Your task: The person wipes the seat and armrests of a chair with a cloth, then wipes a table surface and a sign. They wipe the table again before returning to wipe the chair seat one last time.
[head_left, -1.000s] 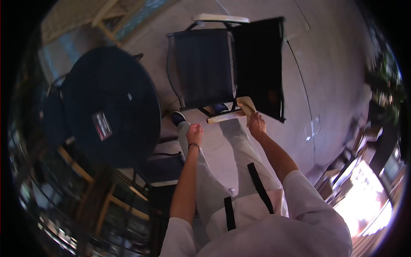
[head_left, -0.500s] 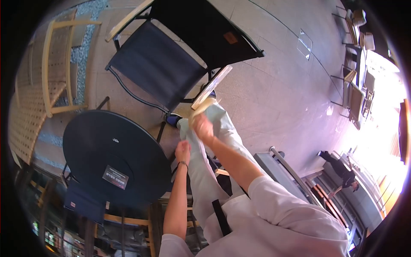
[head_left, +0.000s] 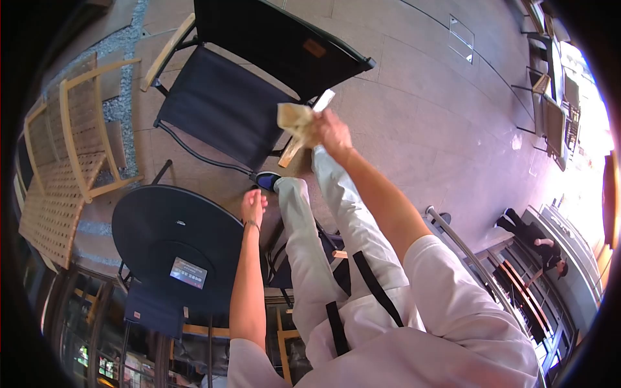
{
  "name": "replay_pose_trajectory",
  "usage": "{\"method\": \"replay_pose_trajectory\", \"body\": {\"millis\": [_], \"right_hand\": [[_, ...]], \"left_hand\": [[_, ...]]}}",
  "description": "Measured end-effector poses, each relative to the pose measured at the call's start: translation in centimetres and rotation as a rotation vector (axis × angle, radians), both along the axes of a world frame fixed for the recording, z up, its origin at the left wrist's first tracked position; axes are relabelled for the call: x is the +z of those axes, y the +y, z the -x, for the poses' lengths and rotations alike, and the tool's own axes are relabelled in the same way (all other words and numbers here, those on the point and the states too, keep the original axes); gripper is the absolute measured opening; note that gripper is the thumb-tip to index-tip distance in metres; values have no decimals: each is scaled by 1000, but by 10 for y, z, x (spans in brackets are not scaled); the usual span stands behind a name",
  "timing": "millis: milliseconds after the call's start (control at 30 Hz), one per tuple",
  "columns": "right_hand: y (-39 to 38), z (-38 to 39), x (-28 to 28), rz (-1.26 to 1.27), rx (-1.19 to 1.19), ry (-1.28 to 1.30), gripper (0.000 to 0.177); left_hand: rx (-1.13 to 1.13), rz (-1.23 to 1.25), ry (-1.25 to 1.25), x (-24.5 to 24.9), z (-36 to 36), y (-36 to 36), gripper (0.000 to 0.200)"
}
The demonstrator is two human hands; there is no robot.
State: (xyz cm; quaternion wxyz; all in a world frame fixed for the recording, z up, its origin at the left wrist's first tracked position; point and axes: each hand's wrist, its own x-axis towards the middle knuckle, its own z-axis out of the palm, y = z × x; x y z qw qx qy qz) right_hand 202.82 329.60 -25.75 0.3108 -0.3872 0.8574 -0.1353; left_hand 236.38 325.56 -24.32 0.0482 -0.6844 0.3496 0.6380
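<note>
My right hand [head_left: 332, 134] is closed round a crumpled pale-yellow cloth [head_left: 295, 118], held over the near wooden armrest [head_left: 289, 155] of a black chair [head_left: 217, 97]. One end of the cloth sticks out to the left, over the seat's edge. It covers the middle of the armrest. My left hand [head_left: 254, 205] hangs with loosely curled, parted fingers and nothing visible in it. It is near the rim of a round black table [head_left: 162, 226], just below my shoe [head_left: 267, 180].
A small sign [head_left: 188, 272] lies on the round table. Woven wooden chairs [head_left: 61, 200] stand at the left, beside a strip of gravel. Further tables and chairs [head_left: 550, 123] stand at the upper right. A person in dark clothes [head_left: 542, 249] is by a counter at the far right.
My right hand has moved up and forward with the cloth, from the armrest's near end further along it. The left hand has shifted left and up, its fingers looser.
</note>
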Motion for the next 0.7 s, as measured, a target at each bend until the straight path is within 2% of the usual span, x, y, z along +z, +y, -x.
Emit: {"method": "replay_pose_trajectory", "body": {"millis": [33, 100, 200, 300, 333, 400, 433, 467, 500, 567, 600, 633, 667, 700], "right_hand": [[-4, 15, 1, -156, -290, -54, 31], [-3, 32, 16, -70, -263, 186, 25], [-16, 31, 39, -32, -414, 85, 23], [-10, -34, 1, -84, -220, -30, 38], [-9, -65, 7, -16, -61, 32, 36], [-5, -111, -6, -286, 256, -325, 27], [1, -122, 2, 46, 389, -151, 27], [1, -122, 4, 31, 405, -186, 27], [0, -116, 8, 18, 423, -220, 26], [0, -85, 14, 98, 649, -136, 28], [5, -71, 3, 98, 733, -64, 31], [-2, -46, 14, -27, 762, -66, 46], [6, -25, 3, 88, 747, 138, 48], [9, -6, -21, 85, 638, 143, 51]], "left_hand": [[23, 13, 28, 4, 16, -9, 28], [64, 39, 81, 15, 50, -18, 29], [-32, 58, 158, 20, 94, -19, 30], [-218, 357, 188, -15, 109, 11, 30], [-187, 487, 124, -12, 119, 22, 27], [-13, 273, 88, -23, 109, 49, 28], [70, 168, 65, -16, 105, 55, 28], [141, 68, -137, -6, 102, 65, 31], [99, -2, -112, 4, 92, 67, 31], [20, -144, -49, 16, 78, 71, 33], [-68, -126, 3, 18, 71, 72, 33], [-153, -110, 55, 18, 61, 70, 33], [-235, -93, 109, 16, 53, 67, 34], [-295, -80, 100, 15, 49, 63, 34]]}}
